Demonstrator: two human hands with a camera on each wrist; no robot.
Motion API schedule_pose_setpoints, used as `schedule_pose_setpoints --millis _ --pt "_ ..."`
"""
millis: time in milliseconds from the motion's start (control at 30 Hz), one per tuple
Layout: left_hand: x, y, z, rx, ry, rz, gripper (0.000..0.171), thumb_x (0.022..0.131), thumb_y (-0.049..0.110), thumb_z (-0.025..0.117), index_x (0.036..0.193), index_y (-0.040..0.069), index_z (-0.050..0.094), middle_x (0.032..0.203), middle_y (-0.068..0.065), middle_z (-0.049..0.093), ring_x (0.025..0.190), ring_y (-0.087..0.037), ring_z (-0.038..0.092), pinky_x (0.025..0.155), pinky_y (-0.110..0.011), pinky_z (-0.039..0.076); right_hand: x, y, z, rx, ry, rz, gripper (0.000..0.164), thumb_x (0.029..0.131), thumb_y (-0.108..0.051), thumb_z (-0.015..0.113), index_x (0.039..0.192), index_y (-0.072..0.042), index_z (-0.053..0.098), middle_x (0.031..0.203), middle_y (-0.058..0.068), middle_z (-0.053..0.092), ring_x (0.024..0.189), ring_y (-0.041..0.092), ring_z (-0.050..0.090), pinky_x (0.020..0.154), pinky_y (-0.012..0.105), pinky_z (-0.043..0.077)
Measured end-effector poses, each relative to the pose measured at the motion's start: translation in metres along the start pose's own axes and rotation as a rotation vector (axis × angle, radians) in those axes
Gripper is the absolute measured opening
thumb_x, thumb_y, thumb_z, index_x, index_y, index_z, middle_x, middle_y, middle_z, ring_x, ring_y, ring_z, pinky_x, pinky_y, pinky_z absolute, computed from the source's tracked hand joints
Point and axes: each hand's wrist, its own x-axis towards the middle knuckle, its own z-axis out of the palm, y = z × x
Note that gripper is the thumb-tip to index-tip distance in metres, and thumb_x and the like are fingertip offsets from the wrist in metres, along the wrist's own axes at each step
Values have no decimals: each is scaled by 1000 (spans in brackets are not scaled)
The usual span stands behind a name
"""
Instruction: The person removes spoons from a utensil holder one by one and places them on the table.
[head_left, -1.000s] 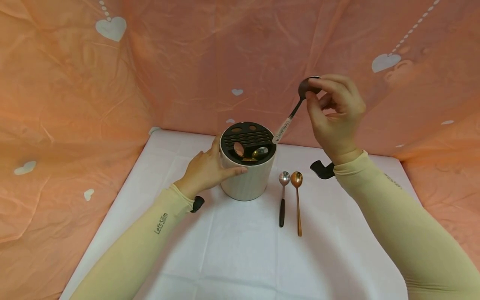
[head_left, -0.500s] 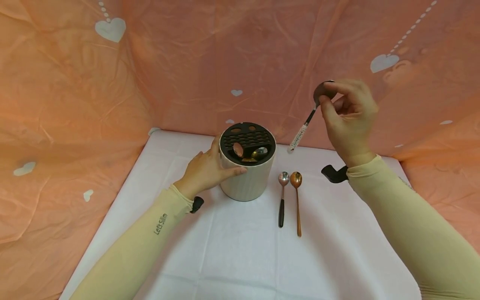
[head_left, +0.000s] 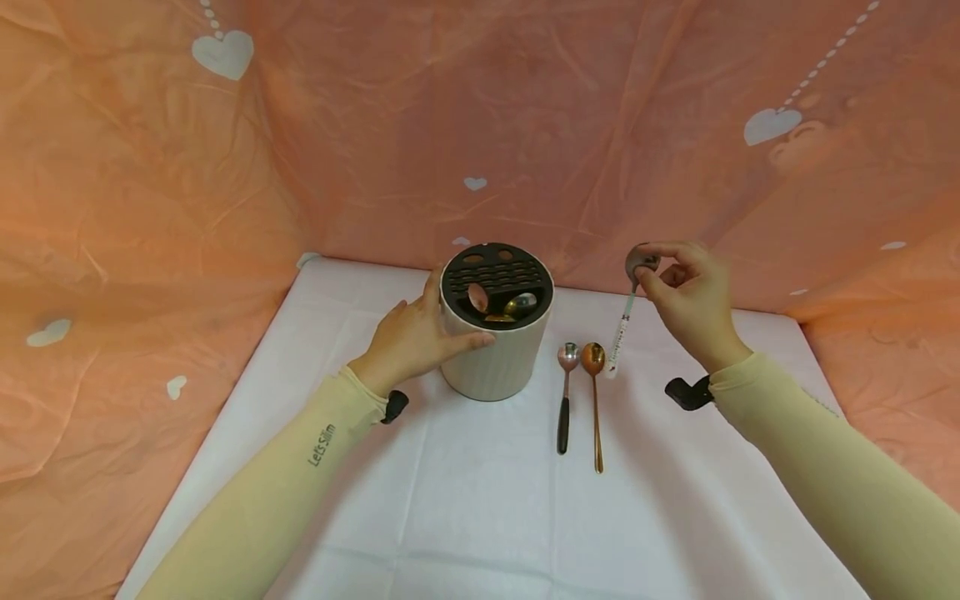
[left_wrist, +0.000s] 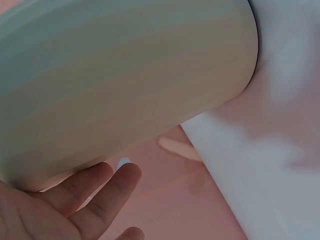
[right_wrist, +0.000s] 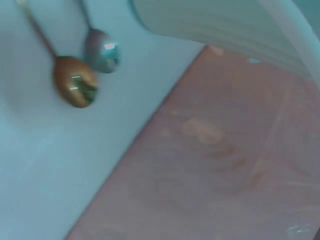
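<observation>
My left hand [head_left: 416,340] grips the side of a white utensil holder [head_left: 491,362], thumb across its front, fingers round the far left. In the left wrist view its fingers [left_wrist: 107,200] lie along the holder's wall. Spoon bowls, one copper [head_left: 477,298] and one gold [head_left: 520,306], show in the black slotted lid [head_left: 498,275]. Right of the holder, my right hand [head_left: 690,296] pinches a spoon [head_left: 618,343] by its bowl between thumb and forefinger. Its white patterned handle hangs down, close to two spoons on the table. The right wrist view does not show the held spoon's bowl.
A silver spoon with a black handle [head_left: 567,357] and a gold spoon [head_left: 593,360] lie side by side on the white-covered table [head_left: 480,500], bowls toward the back. Orange sheeting with hearts [head_left: 375,125] rises behind and at both sides.
My right hand has carried the spoon rightward from beside the holder's lid, then lowered it toward the table. My left hand stays on the holder.
</observation>
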Motion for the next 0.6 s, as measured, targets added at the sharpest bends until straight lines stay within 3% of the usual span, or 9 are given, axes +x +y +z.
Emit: schedule_pose_setpoints --millis 267,600 --pt "-1 0 -1 -11 6 16 129 72 87 58 160 13 1 133 -20 59 115 -33 62 112 -54 27 -18 52 -6 -140 -111 80 24 85 5 73 105 -6 77 94 3 65 53 7 53 45 17 39" --pt "-1 0 -2 -25 5 26 125 73 86 59 160 15 2 134 -19 59 112 -32 63 111 -56 27 -33 91 -8 -244 -216 236 23 88 -1 71 109 -8 75 90 8 66 55 10 56 45 22 43"
